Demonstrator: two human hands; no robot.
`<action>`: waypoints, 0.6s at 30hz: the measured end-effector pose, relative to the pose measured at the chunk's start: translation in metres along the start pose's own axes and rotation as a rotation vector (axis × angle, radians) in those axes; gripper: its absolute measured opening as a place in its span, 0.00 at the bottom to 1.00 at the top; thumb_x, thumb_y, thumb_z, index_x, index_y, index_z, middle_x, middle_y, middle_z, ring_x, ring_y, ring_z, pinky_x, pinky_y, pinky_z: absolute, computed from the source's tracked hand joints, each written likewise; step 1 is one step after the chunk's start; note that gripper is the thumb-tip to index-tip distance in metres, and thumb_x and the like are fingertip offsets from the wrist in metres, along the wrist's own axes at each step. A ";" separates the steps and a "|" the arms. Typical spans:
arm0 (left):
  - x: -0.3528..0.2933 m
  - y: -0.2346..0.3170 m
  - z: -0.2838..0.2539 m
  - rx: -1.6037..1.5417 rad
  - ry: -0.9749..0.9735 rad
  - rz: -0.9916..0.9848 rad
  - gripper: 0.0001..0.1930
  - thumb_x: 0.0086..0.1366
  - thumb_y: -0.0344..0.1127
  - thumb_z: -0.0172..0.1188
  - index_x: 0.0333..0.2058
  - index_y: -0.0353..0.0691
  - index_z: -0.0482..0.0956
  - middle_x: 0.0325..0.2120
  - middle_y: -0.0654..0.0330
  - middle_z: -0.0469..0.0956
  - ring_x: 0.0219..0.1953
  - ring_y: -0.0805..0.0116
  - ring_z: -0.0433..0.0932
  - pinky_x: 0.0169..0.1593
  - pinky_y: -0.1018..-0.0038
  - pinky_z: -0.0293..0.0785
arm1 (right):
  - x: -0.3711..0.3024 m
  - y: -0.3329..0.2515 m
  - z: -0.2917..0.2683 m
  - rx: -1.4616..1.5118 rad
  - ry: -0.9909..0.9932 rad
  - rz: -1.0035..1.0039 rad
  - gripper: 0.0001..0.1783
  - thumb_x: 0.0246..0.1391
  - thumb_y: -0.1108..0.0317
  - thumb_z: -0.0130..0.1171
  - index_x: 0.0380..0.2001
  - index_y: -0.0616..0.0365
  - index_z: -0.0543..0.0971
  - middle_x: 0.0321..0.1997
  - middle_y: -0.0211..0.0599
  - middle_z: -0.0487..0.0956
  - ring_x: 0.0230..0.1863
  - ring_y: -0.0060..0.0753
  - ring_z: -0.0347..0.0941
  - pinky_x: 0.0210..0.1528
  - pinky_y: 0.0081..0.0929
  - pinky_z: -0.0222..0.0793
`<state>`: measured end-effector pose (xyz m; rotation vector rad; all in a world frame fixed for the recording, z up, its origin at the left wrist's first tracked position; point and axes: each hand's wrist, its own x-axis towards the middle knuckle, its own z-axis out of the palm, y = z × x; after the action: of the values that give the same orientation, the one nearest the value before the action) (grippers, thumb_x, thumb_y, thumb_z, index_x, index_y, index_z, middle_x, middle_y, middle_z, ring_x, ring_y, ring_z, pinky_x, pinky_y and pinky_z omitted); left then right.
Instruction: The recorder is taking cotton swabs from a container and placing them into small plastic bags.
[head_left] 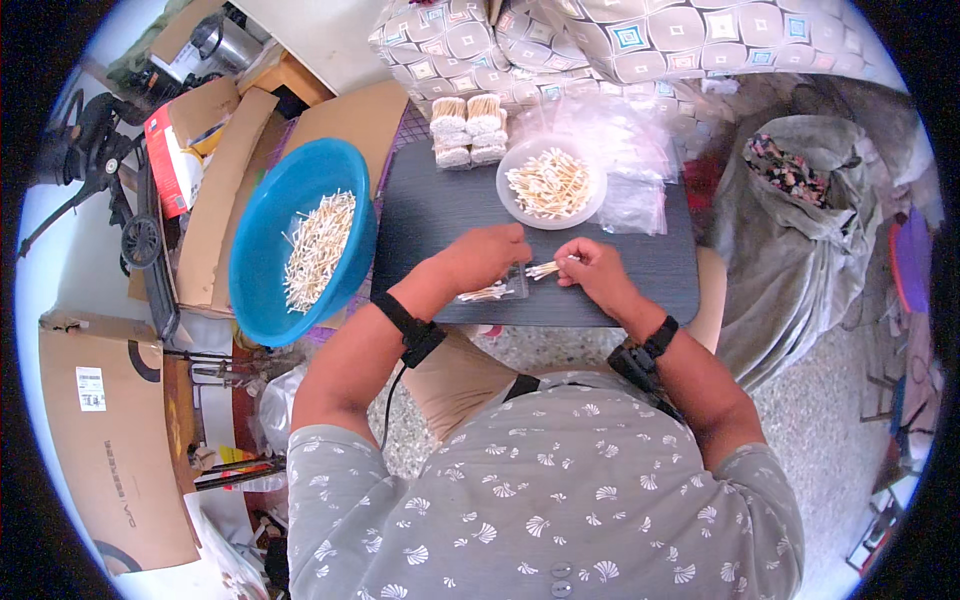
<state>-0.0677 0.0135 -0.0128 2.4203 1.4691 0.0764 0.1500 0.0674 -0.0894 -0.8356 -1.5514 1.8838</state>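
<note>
Near the front edge of the dark table (440, 230), my left hand (487, 255) is closed on a small clear plastic bag (517, 284). Several cotton swabs (484, 293) show in or under the bag, below my wrist. My right hand (597, 276) pinches a small bunch of cotton swabs (542, 269), their tips pointing toward the bag's right side. Just beyond both hands stands a white bowl (512, 211) of loose cotton swabs. Stacked bundles of swabs (468, 130) sit at the table's back left.
A big blue basin (258, 230) with a heap of swabs leans at the table's left. Clear plastic bags (630, 185) lie behind and right of the bowl. Cardboard boxes (115, 440) fill the far left. A grey cloth sack (790, 260) stands at the right.
</note>
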 end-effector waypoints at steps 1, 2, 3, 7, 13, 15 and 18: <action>0.000 -0.003 0.005 0.003 0.002 0.019 0.06 0.54 0.31 0.53 0.32 0.42 0.74 0.32 0.54 0.70 0.39 0.52 0.72 0.39 0.60 0.71 | 0.001 0.000 0.001 -0.002 -0.004 -0.002 0.05 0.55 0.71 0.57 0.33 0.61 0.76 0.27 0.29 0.77 0.26 0.19 0.74 0.29 0.18 0.72; 0.000 -0.006 0.010 0.006 0.003 0.039 0.06 0.57 0.33 0.52 0.33 0.44 0.75 0.32 0.54 0.70 0.38 0.51 0.72 0.39 0.59 0.71 | 0.001 0.001 0.001 -0.036 -0.015 -0.009 0.05 0.55 0.71 0.57 0.33 0.61 0.76 0.27 0.29 0.77 0.27 0.19 0.74 0.29 0.18 0.72; -0.001 -0.009 0.015 0.007 0.006 0.037 0.06 0.57 0.33 0.52 0.33 0.44 0.75 0.32 0.54 0.70 0.38 0.51 0.72 0.39 0.59 0.71 | 0.001 0.001 0.002 -0.071 -0.025 -0.017 0.05 0.54 0.71 0.57 0.33 0.61 0.76 0.26 0.29 0.77 0.27 0.18 0.74 0.30 0.18 0.72; 0.008 -0.011 0.025 -0.001 -0.050 -0.037 0.05 0.56 0.34 0.51 0.30 0.43 0.74 0.30 0.53 0.69 0.36 0.50 0.73 0.37 0.59 0.71 | 0.002 0.010 -0.003 -0.059 -0.042 -0.031 0.05 0.55 0.71 0.57 0.33 0.61 0.76 0.26 0.28 0.77 0.26 0.18 0.73 0.29 0.18 0.71; 0.007 -0.011 0.019 0.004 -0.043 0.002 0.07 0.58 0.36 0.49 0.27 0.41 0.70 0.29 0.52 0.69 0.34 0.49 0.73 0.35 0.57 0.70 | 0.001 0.009 -0.001 -0.073 -0.044 -0.041 0.05 0.55 0.71 0.56 0.33 0.61 0.76 0.26 0.29 0.77 0.25 0.18 0.72 0.29 0.19 0.71; 0.003 -0.012 0.016 -0.005 -0.040 0.002 0.07 0.59 0.37 0.49 0.28 0.40 0.70 0.29 0.52 0.68 0.34 0.49 0.72 0.35 0.57 0.70 | 0.001 0.007 0.001 -0.076 -0.040 -0.019 0.06 0.55 0.70 0.56 0.33 0.61 0.76 0.27 0.29 0.77 0.25 0.18 0.73 0.29 0.19 0.71; 0.002 -0.011 0.011 -0.003 -0.002 0.060 0.06 0.58 0.36 0.50 0.28 0.40 0.69 0.29 0.52 0.68 0.33 0.48 0.72 0.35 0.57 0.69 | 0.004 0.009 -0.001 0.014 -0.011 -0.014 0.06 0.55 0.70 0.56 0.33 0.62 0.76 0.28 0.29 0.77 0.26 0.19 0.73 0.29 0.19 0.72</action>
<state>-0.0745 0.0173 -0.0265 2.4619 1.3946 0.0894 0.1474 0.0692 -0.0990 -0.8078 -1.5453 1.8905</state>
